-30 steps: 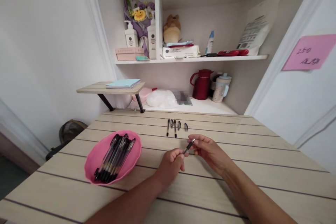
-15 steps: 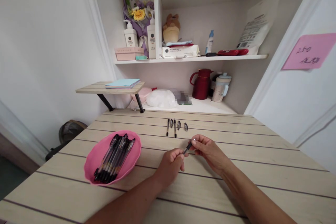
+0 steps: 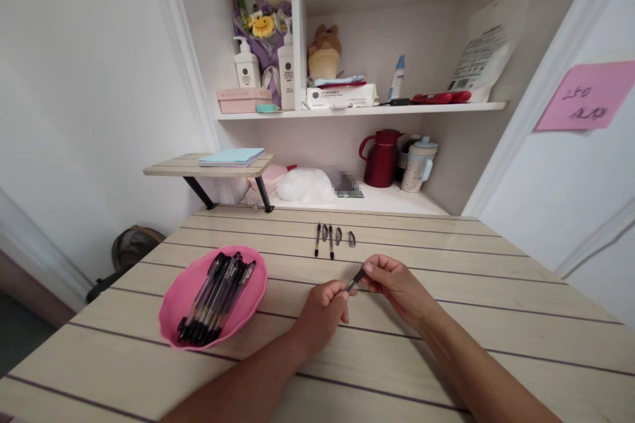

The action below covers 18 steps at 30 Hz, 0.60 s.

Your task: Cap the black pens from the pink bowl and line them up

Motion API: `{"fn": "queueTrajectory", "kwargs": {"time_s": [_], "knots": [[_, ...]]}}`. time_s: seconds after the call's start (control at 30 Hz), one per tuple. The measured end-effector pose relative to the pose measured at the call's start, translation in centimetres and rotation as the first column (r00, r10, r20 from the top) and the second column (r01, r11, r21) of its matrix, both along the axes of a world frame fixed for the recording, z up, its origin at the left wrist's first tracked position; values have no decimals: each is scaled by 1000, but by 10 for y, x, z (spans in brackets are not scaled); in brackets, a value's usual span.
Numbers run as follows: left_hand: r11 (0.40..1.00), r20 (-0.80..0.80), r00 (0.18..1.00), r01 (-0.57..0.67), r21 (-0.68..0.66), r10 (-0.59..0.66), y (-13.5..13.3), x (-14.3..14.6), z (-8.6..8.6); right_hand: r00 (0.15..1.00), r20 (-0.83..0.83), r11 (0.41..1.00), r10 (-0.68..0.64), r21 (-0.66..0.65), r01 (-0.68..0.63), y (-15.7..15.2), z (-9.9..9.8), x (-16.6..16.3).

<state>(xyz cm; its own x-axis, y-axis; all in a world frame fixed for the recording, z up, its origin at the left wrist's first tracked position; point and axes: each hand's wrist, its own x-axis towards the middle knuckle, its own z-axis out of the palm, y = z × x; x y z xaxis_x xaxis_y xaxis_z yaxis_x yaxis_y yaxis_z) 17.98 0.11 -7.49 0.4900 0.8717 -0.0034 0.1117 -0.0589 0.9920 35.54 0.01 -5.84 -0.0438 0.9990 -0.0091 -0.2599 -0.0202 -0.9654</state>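
Note:
My left hand (image 3: 321, 310) and my right hand (image 3: 397, 287) meet over the middle of the wooden table (image 3: 446, 317), both pinched on one black pen (image 3: 355, 279). The left fingers grip its lower barrel; the right fingertips close round its upper end. To the left sits a pink bowl (image 3: 188, 291) holding several black pens (image 3: 218, 297). Beyond my hands lie two black pen parts (image 3: 324, 241) and small grey caps (image 3: 344, 236) in a row.
A low wooden riser (image 3: 208, 168) with a blue notebook (image 3: 233, 156) stands at the table's back left. Behind it are shelves with a red jug (image 3: 381, 158), a pale cup (image 3: 419, 165), bottles and a plush toy. A pink note (image 3: 580, 96) hangs at right.
My right fingers have slid down and closed over the pen's upper end, hiding its silver tip. The left hand has stayed put.

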Motion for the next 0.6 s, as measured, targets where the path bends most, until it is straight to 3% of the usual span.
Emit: {"fn": "queueTrajectory", "kwargs": {"time_s": [0.2,0.37,0.6], "knots": [[1000,3,1000,-8,10,8,1,1,-4,997,-69,1000,29,-8,-30,0,-1,2],[1000,15,1000,-1,23,0,1,0,-3,1000,-4,1000,-23,-4,23,2,-1,2],[1000,-2,1000,-16,8,16,-1,0,1,1000,21,1000,8,-4,-8,0,0,2]]}}
